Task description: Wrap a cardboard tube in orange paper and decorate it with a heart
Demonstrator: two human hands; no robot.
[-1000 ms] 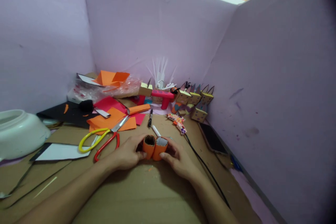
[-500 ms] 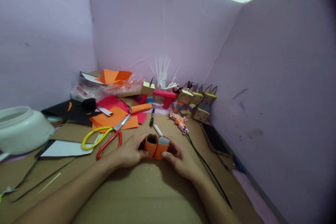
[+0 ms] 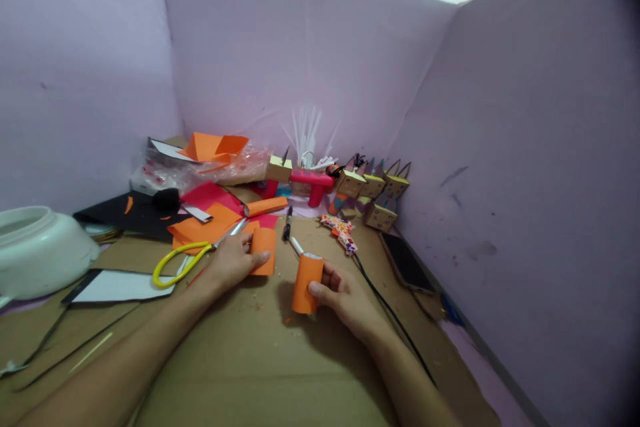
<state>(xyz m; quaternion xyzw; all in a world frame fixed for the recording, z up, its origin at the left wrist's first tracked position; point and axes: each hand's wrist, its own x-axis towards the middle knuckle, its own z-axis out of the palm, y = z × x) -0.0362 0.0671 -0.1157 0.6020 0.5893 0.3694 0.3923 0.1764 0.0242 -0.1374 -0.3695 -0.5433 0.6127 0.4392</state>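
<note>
Two orange tubes are held apart above the brown cardboard. My left hand is closed round the left orange tube, near the blades of the yellow-handled scissors. The right orange tube, tilted a little with its pale inside showing at the top, is gripped between thumb and fingers of my right hand. A white pen lies just behind the right tube, and a black pen farther back.
A patterned glue gun with a black cord and a phone lie at the right. Cardboard animal heads and a pink piece stand behind. Orange paper and a white pot are at the left.
The two tubes were side by side and are now apart. My left hand has moved left and away with its tube, over the scissors' red handle. The right tube has been raised and tilted.
</note>
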